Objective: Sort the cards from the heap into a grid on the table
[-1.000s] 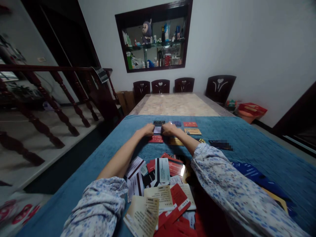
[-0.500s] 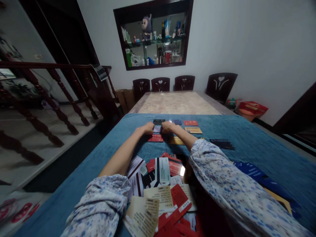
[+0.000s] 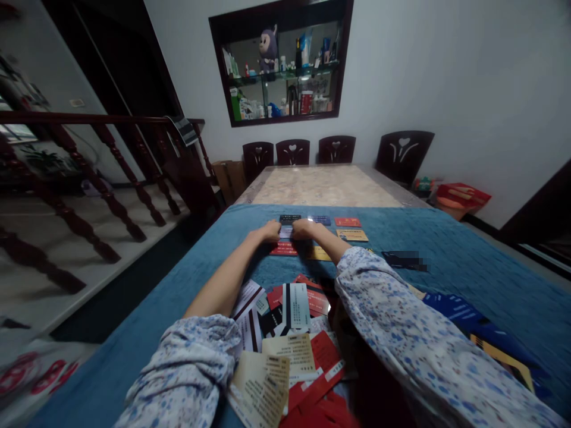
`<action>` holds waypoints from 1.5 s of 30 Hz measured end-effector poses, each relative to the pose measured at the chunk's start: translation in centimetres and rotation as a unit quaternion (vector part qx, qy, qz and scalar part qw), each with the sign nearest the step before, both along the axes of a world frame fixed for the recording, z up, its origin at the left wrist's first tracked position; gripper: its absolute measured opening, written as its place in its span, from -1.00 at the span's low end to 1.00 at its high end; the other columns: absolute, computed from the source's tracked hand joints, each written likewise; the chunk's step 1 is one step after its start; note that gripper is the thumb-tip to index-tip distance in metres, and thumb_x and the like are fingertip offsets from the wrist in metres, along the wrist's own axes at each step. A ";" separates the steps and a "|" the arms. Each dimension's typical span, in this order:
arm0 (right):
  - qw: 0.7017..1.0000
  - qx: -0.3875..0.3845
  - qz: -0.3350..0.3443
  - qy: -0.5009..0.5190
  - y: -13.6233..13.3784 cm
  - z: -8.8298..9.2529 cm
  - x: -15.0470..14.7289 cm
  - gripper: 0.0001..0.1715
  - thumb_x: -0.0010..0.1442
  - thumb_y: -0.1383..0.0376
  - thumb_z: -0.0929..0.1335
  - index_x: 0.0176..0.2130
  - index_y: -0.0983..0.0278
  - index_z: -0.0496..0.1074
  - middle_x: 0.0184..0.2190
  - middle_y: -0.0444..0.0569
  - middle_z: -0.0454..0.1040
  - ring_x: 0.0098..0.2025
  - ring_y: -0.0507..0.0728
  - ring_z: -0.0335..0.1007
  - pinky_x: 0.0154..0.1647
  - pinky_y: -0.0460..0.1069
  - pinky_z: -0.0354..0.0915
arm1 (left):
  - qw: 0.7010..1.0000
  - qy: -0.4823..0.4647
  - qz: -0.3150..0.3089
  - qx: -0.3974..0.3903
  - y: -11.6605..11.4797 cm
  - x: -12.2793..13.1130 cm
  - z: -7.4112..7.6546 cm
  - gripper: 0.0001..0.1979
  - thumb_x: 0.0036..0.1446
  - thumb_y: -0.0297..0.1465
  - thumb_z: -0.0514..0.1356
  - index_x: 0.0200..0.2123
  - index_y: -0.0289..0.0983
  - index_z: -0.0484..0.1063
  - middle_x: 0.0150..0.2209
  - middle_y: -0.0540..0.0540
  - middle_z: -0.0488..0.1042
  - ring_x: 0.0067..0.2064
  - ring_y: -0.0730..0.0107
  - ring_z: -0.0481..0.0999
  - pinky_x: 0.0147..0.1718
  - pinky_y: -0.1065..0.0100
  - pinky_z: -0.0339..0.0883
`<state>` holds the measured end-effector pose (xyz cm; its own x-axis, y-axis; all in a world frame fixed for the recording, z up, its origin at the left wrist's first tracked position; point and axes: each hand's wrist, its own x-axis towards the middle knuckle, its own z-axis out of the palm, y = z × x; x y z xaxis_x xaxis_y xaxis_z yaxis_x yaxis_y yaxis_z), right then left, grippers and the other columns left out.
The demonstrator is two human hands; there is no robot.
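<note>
Both my hands reach forward over the blue cloth to a pale lilac card (image 3: 286, 232) lying flat. My left hand (image 3: 270, 230) is closed at the card's left edge, and my right hand (image 3: 304, 229) is closed at its right edge. Just beyond it lies a black card (image 3: 290, 219); a dark blue card (image 3: 320, 220) and a red-orange card (image 3: 348, 222) continue that row. Nearer me sit a red card (image 3: 284, 249) and a yellow card (image 3: 319, 254), the latter partly behind my right wrist. A tan card (image 3: 351, 235) lies to the right.
A loose pile of cards, with a white striped card (image 3: 295, 306) on top, spreads between my forearms. Dark cards (image 3: 404, 260) and a blue printed packet (image 3: 473, 318) lie to the right. The blue cloth (image 3: 214, 249) covers the near table; chairs (image 3: 336, 150) stand beyond.
The view has shifted slightly. Both hands stay at the lilac card's sides, with the right hand drawn a little closer over its edge. The cards around keep their places.
</note>
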<state>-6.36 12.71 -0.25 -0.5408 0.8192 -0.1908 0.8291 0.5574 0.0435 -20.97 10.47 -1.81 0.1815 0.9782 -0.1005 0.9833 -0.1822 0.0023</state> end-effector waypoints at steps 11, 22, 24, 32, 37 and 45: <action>1.000 0.024 0.011 0.015 -1.0 0.4 1.3 -0.49 0.14 0.31 0.38 0.07 0.43 0.50 0.01 0.31 0.53 0.09 0.28 0.47 0.00 0.00 0.40 | 0.996 -0.045 0.026 0.066 -3.0 -3.1 0.0 -0.59 0.06 -0.61 0.08 0.00 -0.34 0.43 0.00 -0.22 0.44 0.03 0.25 0.45 0.06 0.35 0.32; 0.991 0.101 0.033 0.080 -5.5 2.5 2.3 -0.63 0.21 0.35 0.31 -0.01 0.19 0.53 0.10 0.13 0.49 0.16 0.32 0.35 0.07 0.16 0.29 | 0.987 -0.109 0.026 0.113 -9.7 -6.4 -0.5 -0.60 0.12 -0.57 0.10 0.03 -0.36 0.44 0.03 -0.26 0.42 0.06 0.20 0.45 0.14 0.26 0.30; 0.989 0.109 0.043 0.090 -6.5 2.6 2.2 -0.66 0.22 0.35 0.29 -0.07 0.18 0.56 0.06 0.11 0.52 0.14 0.31 0.35 0.06 0.15 0.28 | 0.985 -0.118 0.023 0.124 -10.9 -6.8 -0.7 -0.61 0.13 -0.56 0.10 0.04 -0.34 0.44 0.02 -0.24 0.42 0.07 0.21 0.45 0.16 0.25 0.29; 0.978 0.089 0.135 0.131 -11.3 2.8 1.2 -0.71 0.23 0.28 0.31 -0.10 0.16 0.56 0.01 0.08 0.51 0.09 0.30 0.29 -0.03 0.11 0.26 | 0.981 -0.133 0.011 0.143 -16.8 -6.6 -0.7 -0.64 0.17 -0.50 0.06 0.03 -0.36 0.42 0.02 -0.25 0.41 0.06 0.19 0.45 0.14 0.20 0.32; 0.970 0.062 0.194 0.132 -14.0 2.4 0.1 -0.67 0.22 0.27 0.34 -0.02 0.14 0.54 0.03 0.04 0.49 0.10 0.30 0.25 -0.07 0.07 0.24 | 0.981 -0.152 0.016 0.123 -19.8 -6.0 -0.5 -0.71 0.14 -0.46 0.09 -0.08 -0.30 0.47 -0.03 -0.20 0.45 -0.02 0.21 0.48 0.08 0.21 0.34; 0.949 0.021 0.273 0.155 -17.1 0.5 -1.5 -0.53 0.18 0.31 0.35 0.09 0.14 0.46 0.14 0.02 0.43 0.10 0.31 0.20 -0.01 0.16 0.27 | 0.985 -0.158 0.006 0.065 -22.2 -6.3 -0.1 -0.83 0.07 -0.26 0.17 -0.39 -0.26 0.42 -0.30 -0.05 0.43 -0.26 0.30 0.43 -0.21 0.30 0.32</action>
<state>-7.88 -4.36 0.21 -0.9118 0.4043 0.0724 0.3940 0.9107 -0.1238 -27.27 -11.75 -1.90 0.1724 0.9813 0.0859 0.9394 -0.1900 0.2853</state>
